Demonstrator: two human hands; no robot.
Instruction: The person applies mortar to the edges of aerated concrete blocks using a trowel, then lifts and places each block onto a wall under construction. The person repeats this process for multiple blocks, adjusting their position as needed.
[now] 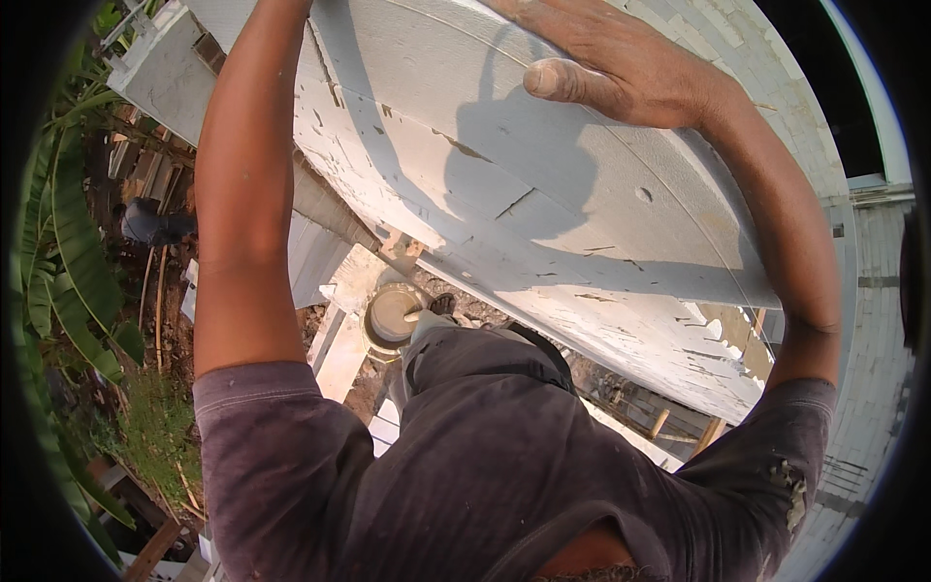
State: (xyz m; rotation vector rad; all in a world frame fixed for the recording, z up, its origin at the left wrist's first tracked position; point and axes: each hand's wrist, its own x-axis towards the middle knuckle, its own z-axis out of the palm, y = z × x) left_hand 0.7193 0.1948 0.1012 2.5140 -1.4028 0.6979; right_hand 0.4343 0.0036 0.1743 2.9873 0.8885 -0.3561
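Observation:
My left forearm (247, 175) rises past the top edge of the head view, with that hand out of sight. My right hand (630, 73) lies stretched along the upper face of a pale grey-white block (524, 136), its thumb spread and fingertips partly cut off by the frame's top. The block surface is chipped, with a long line and a small round hollow; shadows of my head and arms fall across it. Below, a rough white wall surface (669, 330) runs downward. Near my feet stands a round bucket (380, 325) of grey material.
A pale board (330, 373) lies beside the bucket, above rubble. On the left are banana leaves (78, 272), timber scraps (136, 543), a dark bundled object (155, 223) and a concrete ledge (160, 82). A curved-looking pale block wall (873, 388) stands at the right.

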